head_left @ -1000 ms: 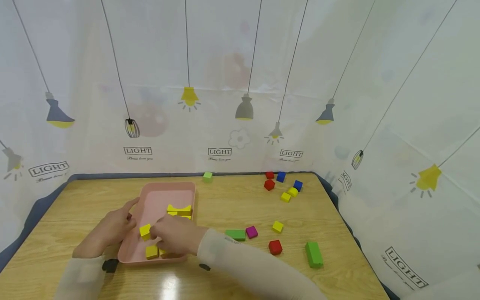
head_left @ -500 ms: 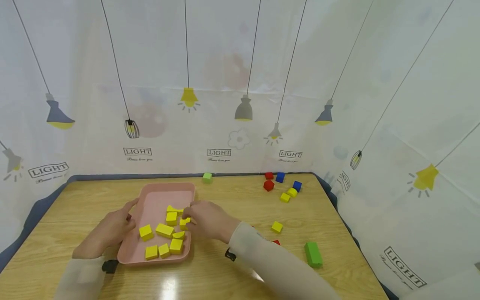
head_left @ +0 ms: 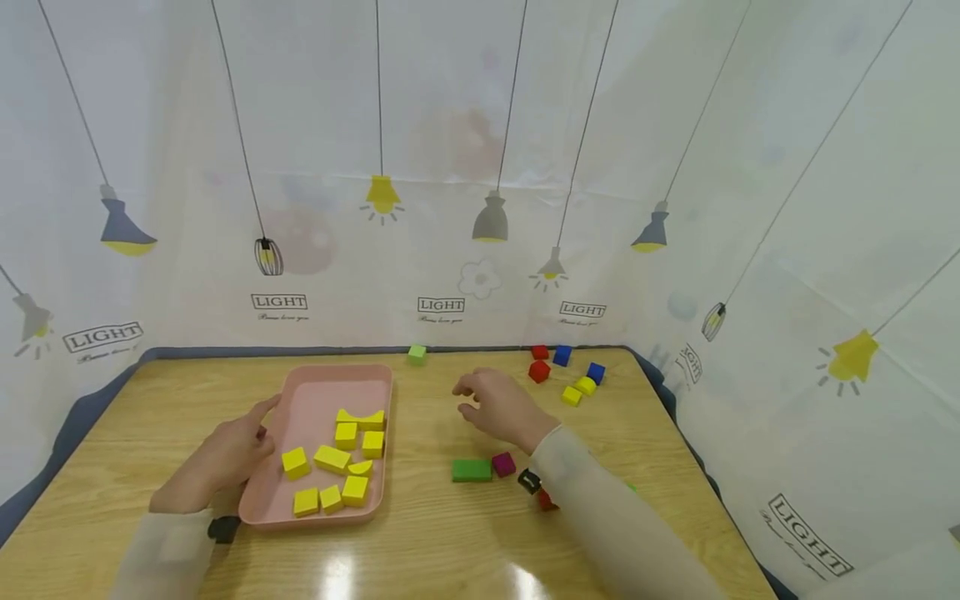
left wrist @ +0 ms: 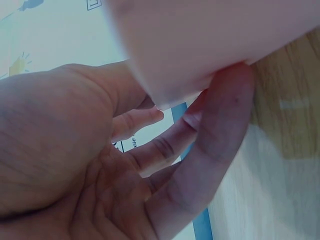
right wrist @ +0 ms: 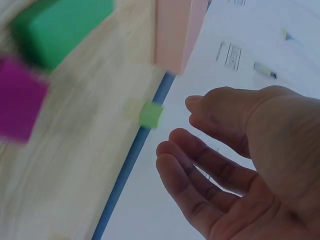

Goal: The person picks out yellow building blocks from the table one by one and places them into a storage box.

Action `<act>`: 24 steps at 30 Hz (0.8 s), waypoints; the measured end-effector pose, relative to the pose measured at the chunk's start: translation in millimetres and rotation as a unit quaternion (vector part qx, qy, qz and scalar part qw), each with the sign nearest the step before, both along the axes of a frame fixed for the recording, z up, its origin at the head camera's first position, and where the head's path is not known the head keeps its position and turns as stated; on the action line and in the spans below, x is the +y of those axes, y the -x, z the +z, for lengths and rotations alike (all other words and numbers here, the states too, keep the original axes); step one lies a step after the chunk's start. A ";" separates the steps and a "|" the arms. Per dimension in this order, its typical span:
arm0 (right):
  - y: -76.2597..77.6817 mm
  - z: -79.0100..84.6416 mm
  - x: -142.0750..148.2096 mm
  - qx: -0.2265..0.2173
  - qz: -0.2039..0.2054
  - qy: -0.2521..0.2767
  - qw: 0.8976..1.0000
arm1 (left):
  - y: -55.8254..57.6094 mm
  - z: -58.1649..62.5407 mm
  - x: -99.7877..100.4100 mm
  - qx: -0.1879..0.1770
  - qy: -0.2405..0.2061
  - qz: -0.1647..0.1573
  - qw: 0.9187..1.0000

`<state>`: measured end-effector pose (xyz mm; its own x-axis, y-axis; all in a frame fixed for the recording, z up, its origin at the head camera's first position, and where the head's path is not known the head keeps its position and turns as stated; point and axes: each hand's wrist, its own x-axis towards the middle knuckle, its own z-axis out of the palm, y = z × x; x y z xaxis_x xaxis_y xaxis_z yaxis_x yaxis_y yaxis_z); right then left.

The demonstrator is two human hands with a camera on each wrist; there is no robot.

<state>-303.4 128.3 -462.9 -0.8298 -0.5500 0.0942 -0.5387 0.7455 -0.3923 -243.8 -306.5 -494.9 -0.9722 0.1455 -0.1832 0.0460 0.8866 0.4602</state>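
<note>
Pink in the head view, the tray (head_left: 322,390) on the table (head_left: 450,533) holds yellow blocks (head_left: 332,459). The left wrist view shows the left hand (left wrist: 110,180) gripping its edge; the right wrist view, an empty, loosely curved right hand (right wrist: 277,155).

My left hand (head_left: 225,454) in a pinch, thumb opposed to bent fingers; my right hand (head_left: 498,406) further forward, fingers loosely bent, gap between thumb and fingertips; left forearm (head_left: 159,557) angled in from lower left, right forearm (head_left: 615,517) from lower right, both sleeved
</note>
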 end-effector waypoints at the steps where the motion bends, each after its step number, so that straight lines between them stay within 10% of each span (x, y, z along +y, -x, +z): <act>1: 2.6 -2.1 8.4 -0.002 -0.010 0.002 1.000 | 0.4 -0.3 0.0 0.002 0.000 -0.001 1.000; 24: 38.8 -36.2 133.8 -0.019 -0.180 -0.042 0.983 | -0.7 -1.3 0.7 0.008 -0.001 0.004 1.000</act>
<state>-342.2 262.1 -499.2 -0.9741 -0.2245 0.0262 -0.2201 0.9157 -0.3364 -243.1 -305.8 -496.3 -0.9763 0.1374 -0.1674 0.0454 0.8857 0.4620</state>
